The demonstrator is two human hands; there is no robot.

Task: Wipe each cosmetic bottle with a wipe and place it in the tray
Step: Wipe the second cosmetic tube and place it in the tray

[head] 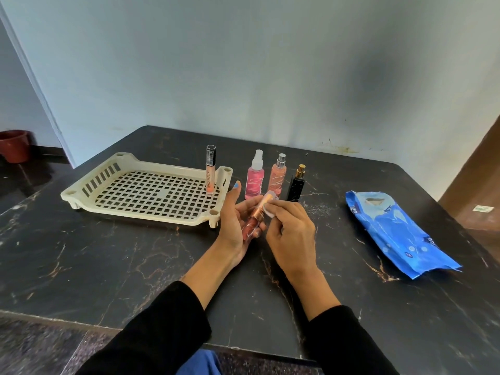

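My left hand [234, 223] grips a slim reddish-brown cosmetic bottle [253, 220] with a copper cap, tilted up to the right above the table. My right hand [290, 234] pinches a small white wipe [270, 209] against the bottle's cap end. A cream perforated tray [113, 182] lies to the left; a peach lip-gloss tube [210, 170] with a black cap stands upright in its far right corner. Behind my hands stand a pink spray bottle [254, 180], a peach spray bottle [277, 175] and a black bottle [296, 185] with a gold top.
A blue pack of wipes [397, 231] lies on the right of the dark marble table [108, 266]. The wall runs along the table's far edge. A red-brown pot [15, 146] sits on the floor at far left.
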